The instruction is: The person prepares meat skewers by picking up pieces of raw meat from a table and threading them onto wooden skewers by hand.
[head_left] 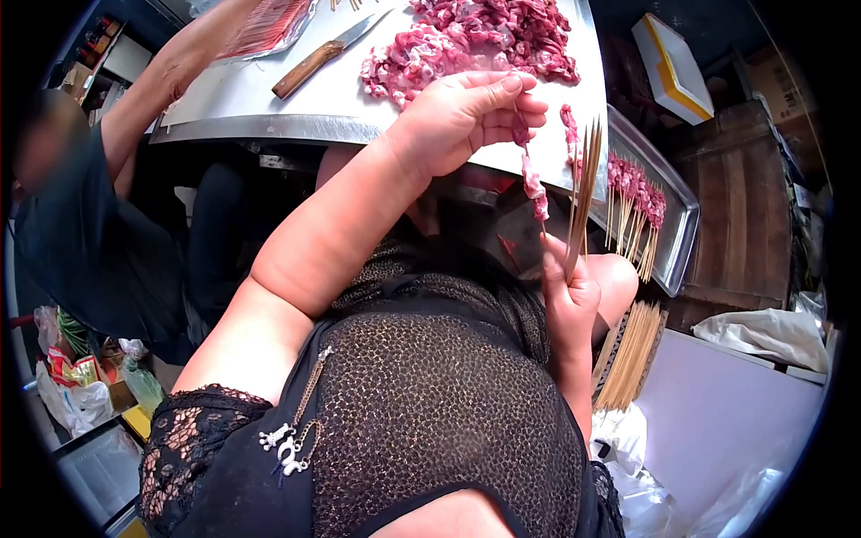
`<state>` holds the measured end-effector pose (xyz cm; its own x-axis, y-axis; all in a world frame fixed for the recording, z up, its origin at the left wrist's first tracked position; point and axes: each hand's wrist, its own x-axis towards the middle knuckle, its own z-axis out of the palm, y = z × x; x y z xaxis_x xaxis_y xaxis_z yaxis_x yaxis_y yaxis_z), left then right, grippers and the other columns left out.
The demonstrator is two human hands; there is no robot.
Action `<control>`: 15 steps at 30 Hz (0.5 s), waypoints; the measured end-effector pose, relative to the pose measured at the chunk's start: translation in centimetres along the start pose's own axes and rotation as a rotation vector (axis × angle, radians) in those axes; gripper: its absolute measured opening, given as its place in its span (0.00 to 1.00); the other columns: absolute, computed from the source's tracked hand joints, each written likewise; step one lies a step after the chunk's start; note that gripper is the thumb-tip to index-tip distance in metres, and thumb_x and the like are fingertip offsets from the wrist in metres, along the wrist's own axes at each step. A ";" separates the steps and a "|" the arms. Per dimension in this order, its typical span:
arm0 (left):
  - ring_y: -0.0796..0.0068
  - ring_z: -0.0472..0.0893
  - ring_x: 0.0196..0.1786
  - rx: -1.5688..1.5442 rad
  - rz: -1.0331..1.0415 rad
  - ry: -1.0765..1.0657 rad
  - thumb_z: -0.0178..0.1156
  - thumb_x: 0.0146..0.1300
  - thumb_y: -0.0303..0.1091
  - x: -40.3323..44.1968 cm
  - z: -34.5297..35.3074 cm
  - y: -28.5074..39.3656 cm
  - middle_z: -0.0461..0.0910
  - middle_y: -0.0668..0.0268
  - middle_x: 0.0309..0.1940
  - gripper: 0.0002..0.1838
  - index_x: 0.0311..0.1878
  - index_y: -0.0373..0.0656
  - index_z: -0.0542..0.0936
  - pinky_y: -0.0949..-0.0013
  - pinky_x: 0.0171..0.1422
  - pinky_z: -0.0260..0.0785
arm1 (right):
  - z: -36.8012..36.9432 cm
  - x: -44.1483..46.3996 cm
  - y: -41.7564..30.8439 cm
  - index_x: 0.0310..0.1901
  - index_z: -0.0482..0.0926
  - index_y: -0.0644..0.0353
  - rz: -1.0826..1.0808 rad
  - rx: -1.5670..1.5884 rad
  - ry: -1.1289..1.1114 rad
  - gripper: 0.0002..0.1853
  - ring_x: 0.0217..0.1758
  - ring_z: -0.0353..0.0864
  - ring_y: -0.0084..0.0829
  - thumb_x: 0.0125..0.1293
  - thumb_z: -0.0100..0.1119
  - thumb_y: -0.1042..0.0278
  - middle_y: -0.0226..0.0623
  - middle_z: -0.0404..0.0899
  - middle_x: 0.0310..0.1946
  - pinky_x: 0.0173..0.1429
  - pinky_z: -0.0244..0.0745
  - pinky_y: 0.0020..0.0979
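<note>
My left hand (480,117) reaches over the table edge, its fingers pinched on a piece of raw meat (520,134) at the upper end of a skewer. Further down that skewer more pink meat (534,188) is threaded. Lower right, my right hand (571,291) is closed round the lower end of this skewer and a bundle of bare bamboo skewers (587,179) that point upward. Just behind the bundle, a strip of meat (570,134) lies at the table's right edge. A large heap of cut raw meat (484,45) sits beyond my left hand.
A knife with a wooden handle (309,70) lies on the white table (224,108). On the right, a metal tray (686,242) holds several loaded skewers (637,197). Below it are more bare sticks (632,359). At left, another person's arm (170,76) reaches toward a bag of skewers (269,27).
</note>
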<state>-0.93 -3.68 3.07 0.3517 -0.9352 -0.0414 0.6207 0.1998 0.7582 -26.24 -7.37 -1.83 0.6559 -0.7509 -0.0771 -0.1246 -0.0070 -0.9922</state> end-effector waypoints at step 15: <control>0.59 0.80 0.48 0.010 -0.028 -0.089 0.47 0.71 0.37 -2.2 0.0 -0.1 0.80 0.53 0.45 0.16 0.50 0.33 0.74 0.57 0.56 0.73 | 1.3 -1.7 -0.7 0.51 0.77 0.64 -0.008 0.164 -0.073 0.12 0.25 0.63 0.07 0.68 0.52 0.72 0.20 0.73 0.28 0.33 0.64 0.12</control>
<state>-1.77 -1.61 3.07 0.2702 -0.9628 -0.0055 0.6222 0.1703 0.7641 -26.33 -5.20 -1.12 0.7096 -0.7011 -0.0704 -0.0001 0.0998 -0.9950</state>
